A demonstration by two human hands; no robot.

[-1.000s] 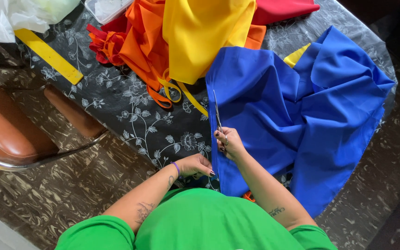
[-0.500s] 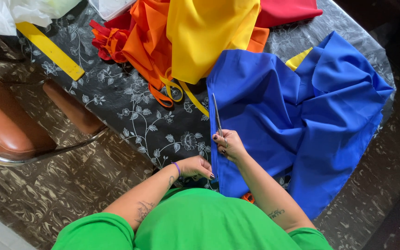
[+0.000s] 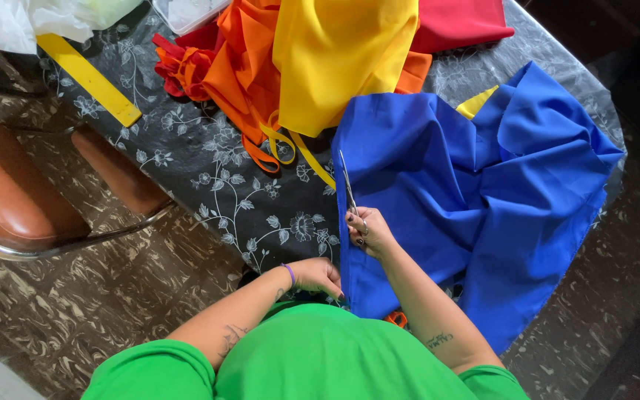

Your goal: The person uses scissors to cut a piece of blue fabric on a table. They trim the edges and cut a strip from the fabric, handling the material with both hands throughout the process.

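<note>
A large blue cloth (image 3: pixel 475 192) lies rumpled over the right half of the table and hangs off its near edge. My right hand (image 3: pixel 368 231) grips a pair of scissors (image 3: pixel 347 187) whose blades point away from me along the cloth's left edge. My left hand (image 3: pixel 320 275) sits at the near table edge and pinches the lower left edge of the blue cloth. An orange scrap (image 3: pixel 396 318) shows just below the cloth, by my green shirt.
Yellow cloth (image 3: pixel 342 59), orange cloth (image 3: pixel 242 67) and red cloth (image 3: pixel 457 18) are heaped at the table's far side. A yellow ruler (image 3: pixel 89 78) lies at the far left on the black floral table cover (image 3: pixel 224 192). A brown padded chair (image 3: pixel 16 192) stands left.
The scissors and my right hand have moved slightly forward along the blue cloth's left edge. My left hand stays on the lower edge.
</note>
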